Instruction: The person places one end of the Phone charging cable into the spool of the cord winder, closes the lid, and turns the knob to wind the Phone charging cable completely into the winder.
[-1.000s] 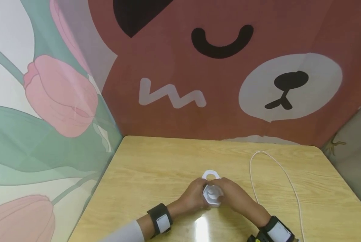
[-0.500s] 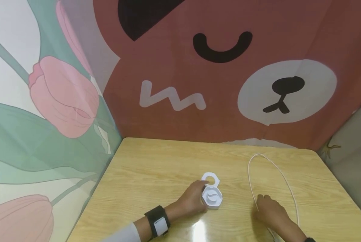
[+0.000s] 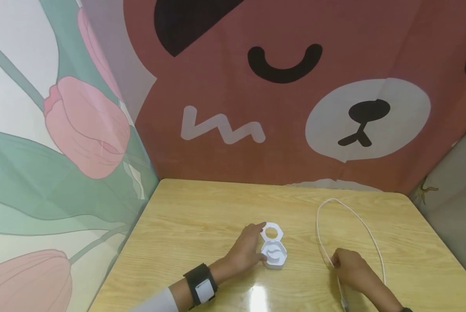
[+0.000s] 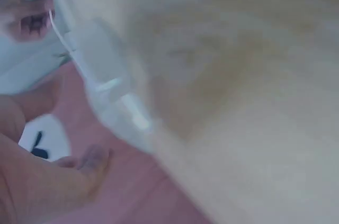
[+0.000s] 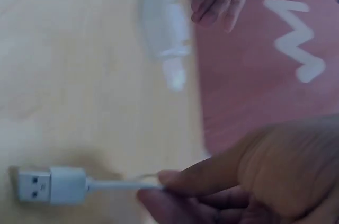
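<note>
A white hexagonal case (image 3: 274, 255) lies on the table with its hinged ring lid (image 3: 272, 232) flipped back. An S-shaped divider shows inside it. My left hand (image 3: 245, 250) is at the case's left side, its thumb and fingers spread apart and relaxed. In the left wrist view that hand's fingers (image 4: 90, 168) are loosely bent beside the case (image 4: 100, 49) and grip nothing. My right hand (image 3: 351, 268) pinches a white USB cable (image 3: 326, 253) between thumb and finger. Just beyond that pinch, the USB plug (image 5: 58, 184) sticks out in the right wrist view.
The cable makes a long loop on the right half of the wooden table (image 3: 201, 208). A bear-print cloth (image 3: 217, 160) hangs behind the back edge, and a tulip-print one (image 3: 88, 125) on the left. Glare (image 3: 258, 299) lies near the front.
My right hand has left the case, moved right and taken hold of the cable. The left hand has loosened its grip on the case and spread its fingers.
</note>
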A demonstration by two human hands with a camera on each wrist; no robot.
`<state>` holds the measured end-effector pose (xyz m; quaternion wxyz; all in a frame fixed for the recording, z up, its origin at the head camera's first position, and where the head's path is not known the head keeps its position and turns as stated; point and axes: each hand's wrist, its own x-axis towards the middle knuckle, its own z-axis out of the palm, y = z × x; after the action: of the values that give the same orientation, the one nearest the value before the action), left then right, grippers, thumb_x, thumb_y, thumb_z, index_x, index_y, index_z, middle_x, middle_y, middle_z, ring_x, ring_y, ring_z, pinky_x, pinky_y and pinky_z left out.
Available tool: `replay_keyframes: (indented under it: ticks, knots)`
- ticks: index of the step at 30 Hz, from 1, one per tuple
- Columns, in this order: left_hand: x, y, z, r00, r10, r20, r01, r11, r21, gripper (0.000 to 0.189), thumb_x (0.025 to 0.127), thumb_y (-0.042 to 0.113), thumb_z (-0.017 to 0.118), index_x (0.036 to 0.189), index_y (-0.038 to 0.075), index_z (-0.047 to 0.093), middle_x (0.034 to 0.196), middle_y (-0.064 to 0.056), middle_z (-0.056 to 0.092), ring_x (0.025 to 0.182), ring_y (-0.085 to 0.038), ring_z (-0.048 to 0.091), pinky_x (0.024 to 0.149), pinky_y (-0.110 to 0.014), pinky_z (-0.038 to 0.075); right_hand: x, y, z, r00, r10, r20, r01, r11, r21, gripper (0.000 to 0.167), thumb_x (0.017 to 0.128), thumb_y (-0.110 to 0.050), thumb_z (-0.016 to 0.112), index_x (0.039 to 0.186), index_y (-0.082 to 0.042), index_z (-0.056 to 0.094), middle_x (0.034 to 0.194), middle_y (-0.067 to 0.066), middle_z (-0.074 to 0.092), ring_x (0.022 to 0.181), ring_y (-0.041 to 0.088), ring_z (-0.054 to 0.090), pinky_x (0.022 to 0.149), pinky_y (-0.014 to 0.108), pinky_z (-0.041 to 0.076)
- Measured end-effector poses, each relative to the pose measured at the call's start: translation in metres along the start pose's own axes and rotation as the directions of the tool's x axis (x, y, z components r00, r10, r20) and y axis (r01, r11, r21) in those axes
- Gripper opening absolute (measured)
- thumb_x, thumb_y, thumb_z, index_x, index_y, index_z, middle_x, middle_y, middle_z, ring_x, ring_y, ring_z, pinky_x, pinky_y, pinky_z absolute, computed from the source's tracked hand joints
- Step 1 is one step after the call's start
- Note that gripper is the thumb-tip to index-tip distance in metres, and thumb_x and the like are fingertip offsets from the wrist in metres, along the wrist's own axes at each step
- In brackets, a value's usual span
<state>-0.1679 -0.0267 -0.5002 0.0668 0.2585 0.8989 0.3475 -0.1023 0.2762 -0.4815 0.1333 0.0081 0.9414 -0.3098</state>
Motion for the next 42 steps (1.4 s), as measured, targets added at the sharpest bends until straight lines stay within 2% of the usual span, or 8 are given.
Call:
replay_keyframes:
  ticks: [6, 11, 16, 28, 31, 34, 38, 42]
  knots:
    - [0.005, 0.039, -0.016, 0.995, 0.098, 0.025, -0.092, 0.979, -0.183, 0.060, 0.096, 0.017, 0.071, 0.151, 0.011, 0.047, 0.137, -0.004, 0.064, 0.119, -0.010, 0.064, 0.097, -0.019, 0.056, 0.011, -0.041, -0.020, 0.992, -0.104, -0.070, 0.117, 0.966, 0.229, 0.021, 0.094, -0.004, 0.070, 0.107, 0.006, 0.057, 0.094, 0.012, 0.066, 0.077, 0.019, 0.071, 0.072, 0.030, 0.065]
    - [0.013, 0.062, -0.010, 0.987, 0.149, 0.063, -0.124, 0.947, -0.297, 0.046, 0.092, 0.017, 0.075, 0.135, 0.006, 0.062, 0.119, -0.004, 0.075, 0.097, 0.002, 0.070, 0.076, -0.009, 0.056, 0.018, -0.075, -0.013, 0.976, -0.162, -0.146, 0.207, 0.900, 0.384, 0.026, 0.095, -0.013, 0.073, 0.107, 0.002, 0.055, 0.092, 0.010, 0.065, 0.086, 0.018, 0.071, 0.080, 0.032, 0.064]
    - [0.017, 0.066, -0.007, 0.989, 0.143, -0.034, -0.146, 0.932, -0.333, 0.034, 0.090, 0.005, 0.076, 0.123, 0.004, 0.069, 0.100, -0.006, 0.079, 0.082, 0.003, 0.072, 0.063, -0.009, 0.057, 0.020, -0.090, -0.007, 0.960, -0.138, -0.245, 0.225, 0.898, 0.377, 0.023, 0.096, -0.015, 0.072, 0.107, -0.002, 0.057, 0.092, 0.008, 0.068, 0.088, 0.014, 0.072, 0.083, 0.034, 0.064]
    - [0.012, 0.063, -0.013, 0.980, 0.163, -0.115, -0.171, 0.983, -0.065, 0.014, 0.089, 0.005, 0.077, 0.104, 0.004, 0.076, 0.095, -0.003, 0.080, 0.080, 0.003, 0.071, 0.069, -0.002, 0.052, 0.023, -0.092, 0.005, 0.870, -0.185, -0.456, 0.346, 0.889, 0.299, 0.018, 0.093, -0.004, 0.073, 0.102, -0.002, 0.058, 0.095, 0.008, 0.072, 0.080, 0.004, 0.071, 0.074, 0.018, 0.061]
    - [0.010, 0.064, -0.016, 0.964, 0.232, -0.131, -0.225, 0.972, 0.069, 0.016, 0.091, 0.002, 0.074, 0.106, 0.003, 0.077, 0.099, -0.006, 0.079, 0.086, -0.003, 0.074, 0.072, -0.001, 0.051, 0.023, -0.091, 0.007, 0.795, -0.226, -0.563, 0.383, 0.907, 0.177, 0.025, 0.091, -0.013, 0.078, 0.091, -0.005, 0.055, 0.081, 0.004, 0.067, 0.063, -0.002, 0.061, 0.058, 0.014, 0.055]
    - [0.010, 0.062, -0.018, 0.945, 0.295, -0.143, -0.269, 0.947, 0.177, 0.017, 0.092, -0.001, 0.072, 0.108, 0.004, 0.077, 0.099, -0.006, 0.079, 0.090, -0.007, 0.075, 0.075, -0.001, 0.051, 0.024, -0.086, 0.009, 0.630, -0.374, -0.681, 0.419, 0.901, -0.107, 0.045, 0.095, -0.042, 0.069, 0.078, -0.008, 0.047, 0.070, 0.000, 0.051, 0.060, 0.002, 0.043, 0.052, 0.012, 0.038]
    - [0.012, 0.055, -0.022, 0.927, 0.340, -0.157, -0.294, 0.921, 0.257, 0.018, 0.091, -0.003, 0.071, 0.105, 0.006, 0.079, 0.092, -0.002, 0.076, 0.084, -0.005, 0.074, 0.073, 0.000, 0.050, 0.028, -0.082, 0.012, 0.421, -0.642, -0.641, 0.477, 0.758, -0.445, 0.061, 0.101, -0.061, 0.043, 0.082, -0.004, 0.056, 0.085, 0.008, 0.059, 0.083, 0.024, 0.051, 0.078, 0.032, 0.043]
    - [0.014, 0.047, -0.027, 0.914, 0.374, -0.155, -0.320, 0.902, 0.290, 0.018, 0.092, -0.002, 0.071, 0.105, 0.008, 0.079, 0.092, -0.001, 0.076, 0.084, -0.004, 0.073, 0.075, 0.000, 0.050, 0.034, -0.081, 0.018, 0.391, -0.775, -0.496, 0.578, 0.626, -0.524, 0.054, 0.106, -0.053, 0.042, 0.094, -0.008, 0.070, 0.097, 0.002, 0.071, 0.096, 0.024, 0.064, 0.087, 0.036, 0.050]
